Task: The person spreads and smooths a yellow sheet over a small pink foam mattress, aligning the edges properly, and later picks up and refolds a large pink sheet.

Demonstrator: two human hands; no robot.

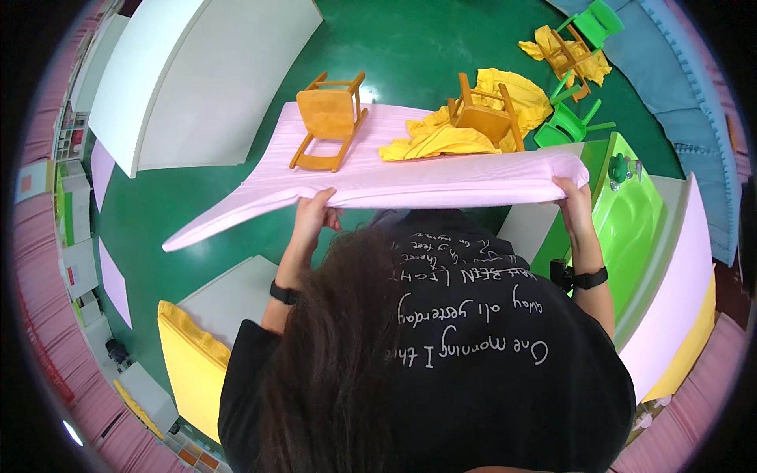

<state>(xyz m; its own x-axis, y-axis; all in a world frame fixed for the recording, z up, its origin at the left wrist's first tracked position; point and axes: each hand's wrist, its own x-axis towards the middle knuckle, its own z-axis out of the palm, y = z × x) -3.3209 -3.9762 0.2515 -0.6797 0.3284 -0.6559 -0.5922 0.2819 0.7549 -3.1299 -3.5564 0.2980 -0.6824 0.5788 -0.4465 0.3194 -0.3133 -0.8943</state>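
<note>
A pink fabric-covered mattress (260, 185) stretches across in front of me, its near edge lifted and its left corner sticking out over the green floor. My left hand (317, 213) grips that edge near the middle, fingers curled under it. At the right corner my right hand (574, 193) is closed around the same edge, thumb on top. Beyond the raised edge, a small wooden chair (327, 114) is on the far part of the mattress. A crumpled yellow cloth (441, 142) overlaps it, with another wooden chair (485, 122) tipped over on the cloth.
A bright green tub (631, 221) with a tap stands close on my right. Green chairs (568, 126) and more yellow cloth (544, 39) lie at the far right, by a blue cover (670, 87). White panels (205, 87) rise at far left; a yellow-covered piece (193, 363) is near left.
</note>
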